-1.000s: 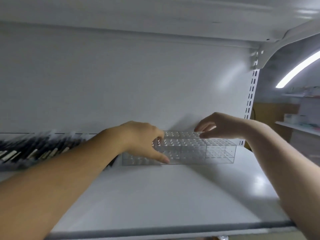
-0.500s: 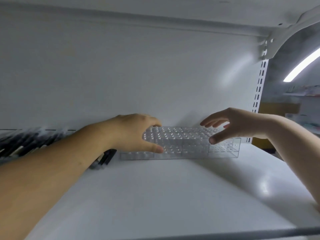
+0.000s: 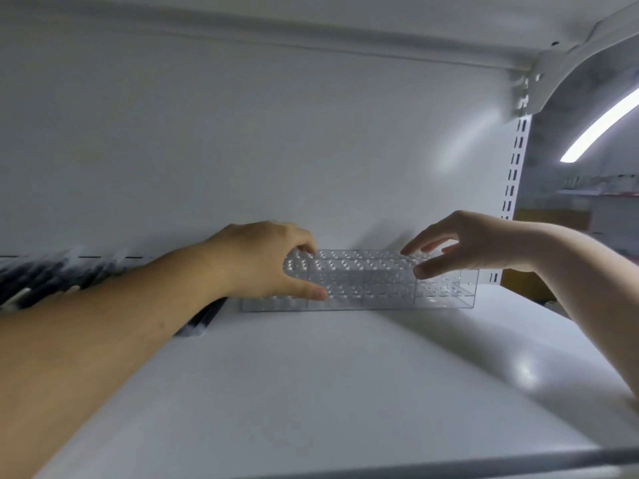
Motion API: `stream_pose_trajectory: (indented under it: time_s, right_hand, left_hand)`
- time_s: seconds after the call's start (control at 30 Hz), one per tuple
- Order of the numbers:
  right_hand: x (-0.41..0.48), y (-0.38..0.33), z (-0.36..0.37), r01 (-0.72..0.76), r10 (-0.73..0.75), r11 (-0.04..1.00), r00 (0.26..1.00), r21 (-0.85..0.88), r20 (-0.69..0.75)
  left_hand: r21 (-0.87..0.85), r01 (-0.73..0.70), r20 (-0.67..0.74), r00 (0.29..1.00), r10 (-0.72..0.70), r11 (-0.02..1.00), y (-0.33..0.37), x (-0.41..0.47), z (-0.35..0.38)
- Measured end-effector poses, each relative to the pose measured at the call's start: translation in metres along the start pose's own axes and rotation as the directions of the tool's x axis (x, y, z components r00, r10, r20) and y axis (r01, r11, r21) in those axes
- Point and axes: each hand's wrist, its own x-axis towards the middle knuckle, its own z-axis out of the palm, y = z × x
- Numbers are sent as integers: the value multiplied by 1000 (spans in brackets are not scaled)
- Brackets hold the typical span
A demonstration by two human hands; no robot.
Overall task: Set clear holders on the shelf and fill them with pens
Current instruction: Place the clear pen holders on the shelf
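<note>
A long clear holder (image 3: 380, 288) with rows of holes in its top stands on the white shelf (image 3: 311, 392), close to the back wall. My left hand (image 3: 266, 257) grips its left end, thumb on the front face and fingers curled over the top. My right hand (image 3: 477, 243) is at the holder's right part with fingers spread and nearly straight; the thumb tip is at the top front edge and the fingertips are just over the top. Black pens (image 3: 41, 278) lie blurred at the far left, partly hidden by my left forearm.
The back wall (image 3: 242, 150) rises right behind the holder and an upper shelf (image 3: 311, 15) hangs overhead. A slotted upright (image 3: 515, 174) marks the shelf's right end. The shelf's grey front edge (image 3: 449, 464) runs along the bottom.
My right hand has loosened from the holder's top, its fingers straightening and spreading. My left hand stays on the left end. The view has shifted slightly to the left and closer.
</note>
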Motion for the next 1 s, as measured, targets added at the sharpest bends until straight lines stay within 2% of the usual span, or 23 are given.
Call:
stream_pose_trajectory:
  time_s: [0.23, 0.37, 0.63, 1.0]
  right_hand:
    - [0, 1, -2, 28, -28, 1000, 999, 2, -14]
    - [4, -1, 2, 83, -83, 996, 996, -6, -9]
    - [-1, -11, 5, 76, -75, 997, 997, 26, -29]
    - [2, -10, 6, 89, -89, 996, 995, 16, -50]
  left_hand:
    - [-7, -92, 5, 996, 93, 996, 0, -3, -7]
    - [-111, -96, 53, 993, 103, 989, -8, -1, -8]
    - [-135, -85, 23, 996, 89, 987, -7, 2, -6]
    - [-228, -73, 51, 995, 87, 971, -6, -1, -7]
